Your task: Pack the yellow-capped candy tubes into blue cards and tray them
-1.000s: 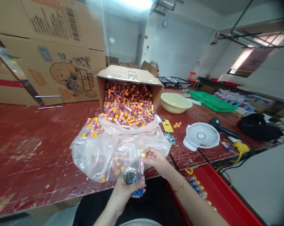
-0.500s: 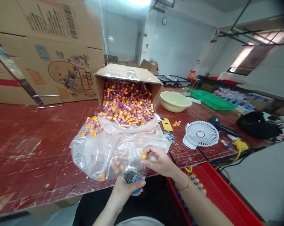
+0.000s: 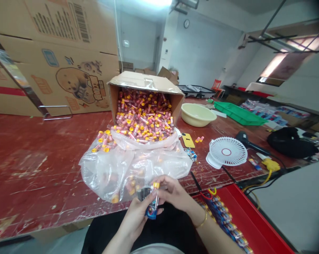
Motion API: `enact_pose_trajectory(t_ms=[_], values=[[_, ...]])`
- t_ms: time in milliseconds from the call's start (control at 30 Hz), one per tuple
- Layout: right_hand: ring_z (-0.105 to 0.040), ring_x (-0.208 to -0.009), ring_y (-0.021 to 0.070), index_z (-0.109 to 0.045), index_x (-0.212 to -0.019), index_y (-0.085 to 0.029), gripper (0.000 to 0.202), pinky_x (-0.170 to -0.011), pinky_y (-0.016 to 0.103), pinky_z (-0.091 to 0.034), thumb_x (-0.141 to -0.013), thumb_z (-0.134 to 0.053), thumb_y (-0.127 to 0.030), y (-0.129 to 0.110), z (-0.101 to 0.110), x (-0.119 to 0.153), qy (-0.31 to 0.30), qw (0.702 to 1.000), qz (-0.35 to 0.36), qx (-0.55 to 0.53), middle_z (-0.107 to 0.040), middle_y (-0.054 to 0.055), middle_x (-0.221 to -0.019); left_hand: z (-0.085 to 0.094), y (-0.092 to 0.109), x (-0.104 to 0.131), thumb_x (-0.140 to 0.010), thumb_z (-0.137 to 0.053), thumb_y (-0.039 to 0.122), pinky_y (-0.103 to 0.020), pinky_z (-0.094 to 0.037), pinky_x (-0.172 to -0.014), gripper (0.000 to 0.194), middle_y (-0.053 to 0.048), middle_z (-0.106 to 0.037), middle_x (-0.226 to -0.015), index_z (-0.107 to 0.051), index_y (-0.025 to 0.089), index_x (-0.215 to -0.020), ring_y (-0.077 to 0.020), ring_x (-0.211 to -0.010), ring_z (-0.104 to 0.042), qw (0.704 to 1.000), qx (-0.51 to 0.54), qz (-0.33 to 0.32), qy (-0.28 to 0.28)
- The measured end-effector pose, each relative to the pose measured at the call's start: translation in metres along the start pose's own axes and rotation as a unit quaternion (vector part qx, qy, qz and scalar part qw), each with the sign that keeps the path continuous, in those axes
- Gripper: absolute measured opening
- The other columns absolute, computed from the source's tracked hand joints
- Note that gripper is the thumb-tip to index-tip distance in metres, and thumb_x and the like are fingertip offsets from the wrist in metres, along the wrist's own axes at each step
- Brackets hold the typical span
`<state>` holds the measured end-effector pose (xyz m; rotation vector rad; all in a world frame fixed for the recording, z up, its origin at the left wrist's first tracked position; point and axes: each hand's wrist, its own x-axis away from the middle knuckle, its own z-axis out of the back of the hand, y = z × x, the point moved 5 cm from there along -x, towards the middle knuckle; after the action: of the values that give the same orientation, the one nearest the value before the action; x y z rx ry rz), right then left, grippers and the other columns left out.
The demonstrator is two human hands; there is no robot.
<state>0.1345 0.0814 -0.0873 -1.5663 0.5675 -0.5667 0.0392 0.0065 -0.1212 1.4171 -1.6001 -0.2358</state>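
Observation:
In front of my lap, my left hand (image 3: 136,213) is closed round dark blue printed labels or packets (image 3: 151,211); I cannot tell which. My right hand (image 3: 173,192) pinches a small clear tube with a yellow cap (image 3: 156,185) from the right. The tube stands nearly upright against the blue printed piece, and the fingers of both hands almost meet there. Just beyond lies a cloudy plastic bag (image 3: 103,176), spilling from a cardboard box (image 3: 148,82) on its side. Many pink tubes with yellow caps (image 3: 146,123) fill that box.
A red tray (image 3: 250,211) at my right holds rows of blue, yellow-capped tubes (image 3: 226,215). Farther along the red table (image 3: 43,158) are a white fan (image 3: 226,151), a yellow phone (image 3: 188,140), a cream basin (image 3: 197,114) and a green tray (image 3: 238,113). A large carton (image 3: 77,42) stands left.
My right hand has come down and left with the yellow-capped tube, from above the bag edge to the blue printed piece in my left hand. More of the red tray's rows show.

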Motion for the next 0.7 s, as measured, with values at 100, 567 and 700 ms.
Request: enact_pose_trajectory(t_ms=[100,567,700], values=[[-0.059,-0.090,0.0183,-0.042,-0.109,-0.025,0.076,-0.069,0.027,-0.053,-0.048,-0.087,-0.022,0.002,-0.019,0.016,-0.007,0.997,0.030,0.075,-0.053,0.004,-0.108,-0.006,0.002,0.000,-0.064,-0.080,0.033,-0.028,-0.058,-0.063,0.032,-0.011,-0.075,-0.085,-0.071,0.013,-0.087,-0.0248,-0.084,-0.070,1.000,0.025,-0.005,0.001],[-0.054,-0.091,0.0179,-0.033,-0.109,-0.023,0.062,-0.080,0.030,-0.047,-0.058,-0.065,-0.009,-0.004,-0.019,0.029,0.128,0.959,0.145,0.207,-0.047,0.003,-0.101,-0.008,0.005,0.011,-0.060,-0.082,0.032,-0.024,-0.051,-0.063,0.031,-0.004,-0.072,-0.068,-0.073,0.013,-0.083,-0.0173,-0.067,-0.065,0.998,-0.026,-0.051,-0.024],[-0.053,-0.087,0.0165,-0.033,-0.109,-0.022,0.063,-0.077,0.028,-0.047,-0.056,-0.060,-0.004,-0.004,-0.020,0.031,0.135,0.958,0.146,0.205,-0.046,0.003,-0.099,-0.013,0.005,0.011,-0.059,-0.083,0.033,-0.025,-0.051,-0.065,0.034,-0.005,-0.074,-0.072,-0.073,0.014,-0.086,-0.0196,-0.072,-0.067,0.998,-0.022,-0.054,-0.023]])
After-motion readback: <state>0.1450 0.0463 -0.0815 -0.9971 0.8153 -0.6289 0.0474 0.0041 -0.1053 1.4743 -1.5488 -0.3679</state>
